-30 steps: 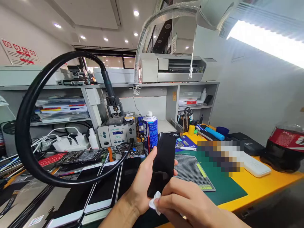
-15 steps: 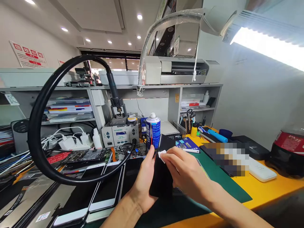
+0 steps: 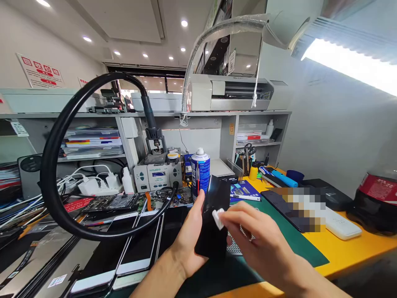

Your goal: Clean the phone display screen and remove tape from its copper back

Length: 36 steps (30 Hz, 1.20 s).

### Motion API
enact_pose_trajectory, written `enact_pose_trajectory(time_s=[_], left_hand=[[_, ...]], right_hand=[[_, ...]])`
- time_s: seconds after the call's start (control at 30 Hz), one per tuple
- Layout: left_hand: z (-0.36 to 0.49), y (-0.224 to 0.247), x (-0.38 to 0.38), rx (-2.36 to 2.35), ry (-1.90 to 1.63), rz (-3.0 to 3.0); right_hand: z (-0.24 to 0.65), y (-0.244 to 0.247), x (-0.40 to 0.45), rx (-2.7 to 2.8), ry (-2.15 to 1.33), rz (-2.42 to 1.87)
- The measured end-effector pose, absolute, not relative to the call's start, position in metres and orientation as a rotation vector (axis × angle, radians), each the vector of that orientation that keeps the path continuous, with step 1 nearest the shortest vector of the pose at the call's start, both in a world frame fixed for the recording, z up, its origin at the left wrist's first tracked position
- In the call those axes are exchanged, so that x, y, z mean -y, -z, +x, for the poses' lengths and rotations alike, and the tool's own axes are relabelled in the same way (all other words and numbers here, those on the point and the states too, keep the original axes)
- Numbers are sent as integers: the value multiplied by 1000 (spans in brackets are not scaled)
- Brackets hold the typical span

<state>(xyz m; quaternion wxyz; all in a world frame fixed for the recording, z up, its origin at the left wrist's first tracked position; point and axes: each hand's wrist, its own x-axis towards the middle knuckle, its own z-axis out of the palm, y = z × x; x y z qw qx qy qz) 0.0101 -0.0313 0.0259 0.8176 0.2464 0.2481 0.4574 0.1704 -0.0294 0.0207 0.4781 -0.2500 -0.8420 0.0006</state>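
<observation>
A black phone [image 3: 212, 238] is gripped along its sides by my left hand [image 3: 189, 231], tilted with its glossy dark face toward me. Between the thumb and fingers of my right hand [image 3: 260, 231] is a small folded white wipe [image 3: 218, 218], which touches or nearly touches the middle of the phone's face. Small marks or droplets show on that face above the wipe. Behind the phone, a perforated metal plate [image 3: 235, 247] partly shows on the green mat [image 3: 288, 240]. A blue spray can [image 3: 200, 171] stands upright just beyond the phone's top end.
Several phones and screens [image 3: 139, 240] lie at left, under a looping black hose [image 3: 49, 174] from the grey soldering station [image 3: 158, 176]. Another dark phone [image 3: 281, 207] and a white power bank [image 3: 343, 225] lie at right, near a large bottle [image 3: 376, 200]. A lamp [image 3: 350, 62] hangs above.
My right hand has moved down and to the right with the wipe, uncovering more of the phone's upper face. The left hand and phone stay nearly in place.
</observation>
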Motion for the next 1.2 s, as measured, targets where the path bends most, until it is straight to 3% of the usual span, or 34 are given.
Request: enact_pose_trajectory(time_s=[0.3,0.67,1.2], left_hand=[[16,-20,33,-577,-987,589],[12,-24,35,-528,-1058,517],[3,-26,30,-529,-1064,445]], right_hand=[[162,-33,-28,1920,183,-795],[149,-34,1,2196,170,-581],[140,13,44,2297,83,-330]])
